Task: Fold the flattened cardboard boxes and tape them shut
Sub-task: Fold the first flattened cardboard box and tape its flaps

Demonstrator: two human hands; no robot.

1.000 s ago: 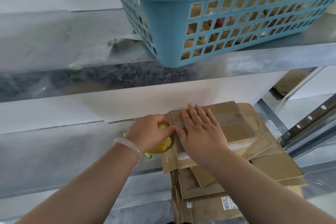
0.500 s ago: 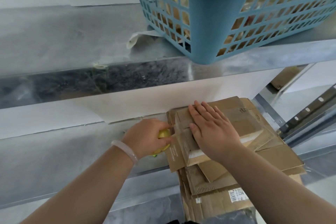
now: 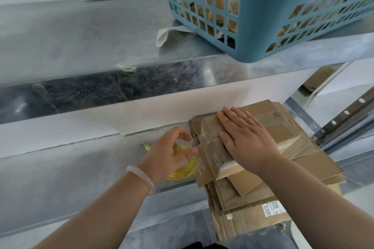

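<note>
Grey steel shelving carries a blue plastic lattice basket above; below, flattened brown cardboard boxes lie stacked. The right hand, fingers straight, pins the topmost box, likely for taping. The blurred left hand curls over a yellow tape roll; grip unclear.

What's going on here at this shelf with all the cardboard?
A person seems to be taping a small cardboard box. The right hand presses flat on it, atop a stack of flattened cardboard on a metal shelf. The left hand curls over a yellow tape roll beside the box; blur hides the grip.
</note>
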